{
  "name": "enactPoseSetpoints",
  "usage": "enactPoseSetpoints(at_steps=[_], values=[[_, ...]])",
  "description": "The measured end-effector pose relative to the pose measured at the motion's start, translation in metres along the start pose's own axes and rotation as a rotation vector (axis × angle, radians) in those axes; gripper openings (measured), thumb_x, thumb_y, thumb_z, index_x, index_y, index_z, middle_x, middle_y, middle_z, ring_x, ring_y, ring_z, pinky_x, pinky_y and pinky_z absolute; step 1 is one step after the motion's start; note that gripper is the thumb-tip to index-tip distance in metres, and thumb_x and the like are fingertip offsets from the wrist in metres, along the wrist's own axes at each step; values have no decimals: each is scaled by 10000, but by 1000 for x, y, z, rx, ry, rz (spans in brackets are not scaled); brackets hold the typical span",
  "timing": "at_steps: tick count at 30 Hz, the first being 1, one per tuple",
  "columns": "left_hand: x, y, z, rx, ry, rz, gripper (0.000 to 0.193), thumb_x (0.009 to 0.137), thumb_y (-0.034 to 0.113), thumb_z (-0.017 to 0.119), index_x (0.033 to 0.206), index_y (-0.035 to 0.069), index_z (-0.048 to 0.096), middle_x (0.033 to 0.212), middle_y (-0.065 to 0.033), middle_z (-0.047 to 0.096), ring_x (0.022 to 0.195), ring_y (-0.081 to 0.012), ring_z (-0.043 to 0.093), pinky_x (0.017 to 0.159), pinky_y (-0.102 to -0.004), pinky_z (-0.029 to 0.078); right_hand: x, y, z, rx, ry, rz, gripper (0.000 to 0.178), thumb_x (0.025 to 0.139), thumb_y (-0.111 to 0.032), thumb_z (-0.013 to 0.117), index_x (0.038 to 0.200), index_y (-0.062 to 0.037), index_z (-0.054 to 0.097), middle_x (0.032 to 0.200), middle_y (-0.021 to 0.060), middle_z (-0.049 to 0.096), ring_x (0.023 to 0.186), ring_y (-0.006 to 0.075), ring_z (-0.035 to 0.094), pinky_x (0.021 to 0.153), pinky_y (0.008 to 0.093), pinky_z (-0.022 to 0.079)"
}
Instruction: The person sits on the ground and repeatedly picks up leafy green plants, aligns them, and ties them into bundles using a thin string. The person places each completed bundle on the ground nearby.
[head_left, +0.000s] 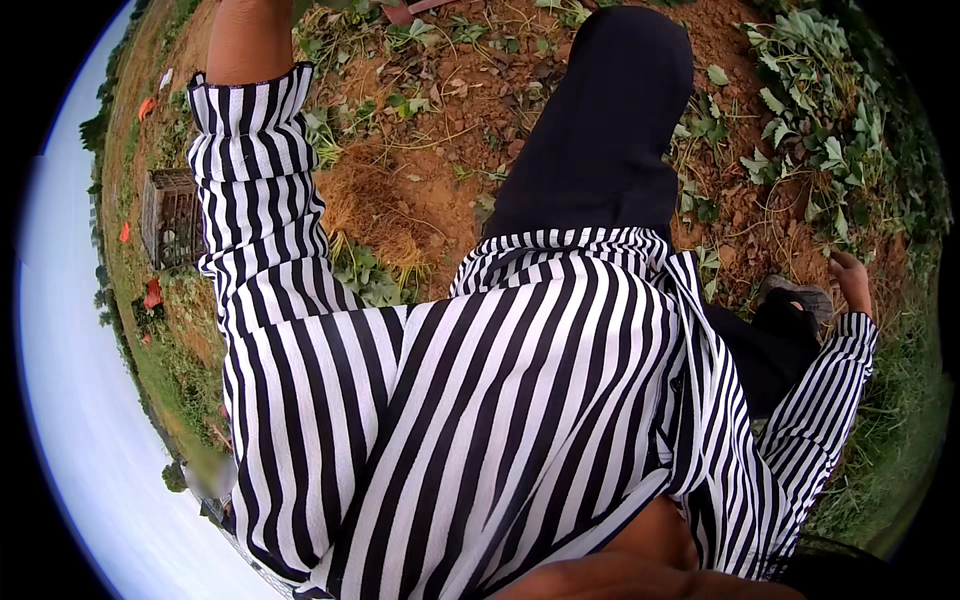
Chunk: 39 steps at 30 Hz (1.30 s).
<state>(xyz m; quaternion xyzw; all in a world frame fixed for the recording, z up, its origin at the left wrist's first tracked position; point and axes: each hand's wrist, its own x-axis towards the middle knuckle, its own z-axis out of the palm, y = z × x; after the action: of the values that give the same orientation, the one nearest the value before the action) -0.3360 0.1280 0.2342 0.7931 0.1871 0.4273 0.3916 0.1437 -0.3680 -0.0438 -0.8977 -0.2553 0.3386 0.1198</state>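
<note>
My left arm, in a black-and-white striped sleeve (255,190), reaches up past the top edge, so only its bare forearm (250,42) shows and the left hand is cut off. Low at my right side, my right hand (850,280) hangs close to the soil beside my dark shoe (800,298). Its fingers point toward the ground; they look small and shadowed, and I can make out nothing held in them. Between my left arm and my bent knee (630,80) lies a clump of brown fibrous roots (375,205) with pale stems and green leaves.
Leafy green plants (820,130) cover the ground at the right. Reddish soil (450,170) carries scattered leaves and stems. At the far left stands a slatted crate (172,215), with a few orange-red things (152,293) around it. A reddish piece (405,12) shows at the top edge.
</note>
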Motion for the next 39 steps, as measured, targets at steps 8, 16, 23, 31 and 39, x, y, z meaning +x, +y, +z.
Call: enactPoseSetpoints(at_steps=[8, 16, 23, 31, 39], values=[[-198, -115, -139, 1344, -325, -360, 375, 718, 246, 660, 993, 15, 549, 835, -229, 597, 808, -384, 570, 709, -436, 453, -9, -42, 4, -165, -197, 192, 349, 838, -169, 512, 1146, -6, 530, 815, 90, 621, 461, 122, 534, 400, 231, 361], [-264, -161, -215, 1667, -407, -703, 321, 719, 109, 528, 1037, 145, 551, 902, -109, 618, 846, -278, 589, 796, -393, 431, -30, -106, 4, -352, -134, 115, 341, 858, -120, 497, 1161, 35, 499, 924, 166, 615, 616, 198, 585, 550, 325, 466], [-276, -193, -286, 1840, -353, -235, 356, 703, 84, 554, 1052, 155, 555, 1005, -20, 611, 974, -172, 543, 1001, -396, 243, -18, -117, -2, -525, 86, -100, 326, 837, -126, 491, 1134, 5, 523, 1000, 175, 596, 793, 239, 591, 697, 353, 470], [-319, -239, -305, 1831, -193, -286, 359, 675, 68, 569, 1021, 164, 589, 1009, 3, 607, 1004, -165, 516, 1017, -437, 186, -55, -155, 3, -666, 194, -83, 291, 813, -159, 508, 1057, -14, 575, 1028, 155, 597, 885, 286, 584, 769, 379, 456], [-429, -318, -263, 1079, -564, -1546, 819, 727, 750, 287, 1365, 239, 231, 1441, 29, 127, 1333, -198, 62, 1048, -537, 59, -79, -179, 14, -647, 184, -81, 274, 802, -145, 512, 1028, -7, 583, 976, 153, 611, 862, 281, 591, 769, 369, 461]])
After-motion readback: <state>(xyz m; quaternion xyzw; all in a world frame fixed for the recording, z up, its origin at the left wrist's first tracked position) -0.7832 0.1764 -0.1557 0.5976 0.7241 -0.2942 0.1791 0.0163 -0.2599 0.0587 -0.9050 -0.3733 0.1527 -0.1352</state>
